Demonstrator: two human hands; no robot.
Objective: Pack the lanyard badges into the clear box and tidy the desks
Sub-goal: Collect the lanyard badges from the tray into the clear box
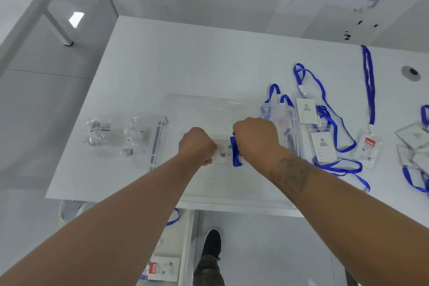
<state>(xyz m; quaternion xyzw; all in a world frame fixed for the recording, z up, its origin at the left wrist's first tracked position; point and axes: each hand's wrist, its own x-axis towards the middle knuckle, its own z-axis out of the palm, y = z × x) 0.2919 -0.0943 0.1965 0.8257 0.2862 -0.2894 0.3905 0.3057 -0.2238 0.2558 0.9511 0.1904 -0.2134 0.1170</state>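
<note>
Two bare forearms reach out from the bottom edge toward the middle of the white desk (185, 58). Below them, on the floor side, a black shoe (212, 242) shows, and a badge with a red label (163, 268) lies on a lower surface beside a loop of blue strap.

Both hands are working over the clear box (232, 104), which sits at the near edge of the desk. The left hand (197, 145) is curled, pinching the left edge of a badge (224, 152) in its clear sleeve. The right hand (255, 133) is also curled, gripping a bunched blue lanyard (235, 153) at that badge's right side. Badge and lanyard are held just above or inside the box; I cannot tell whether they touch its floor.

To the left of the box lies its clear lid (157, 139), and further left some crumpled clear wrappers (109, 134) with printed labels.

To the right, more badges are strewn on the desk with their blue lanyards tangled: two with grey portrait cards (307, 110) just beside the box, one with a red label (369, 148) further out, and a small heap of clear sleeves (413, 144) at the right edge. One lanyard (369, 81) stretches straight toward the far side. A round cable hole (411, 72) sits in the desk near the right edge.
</note>
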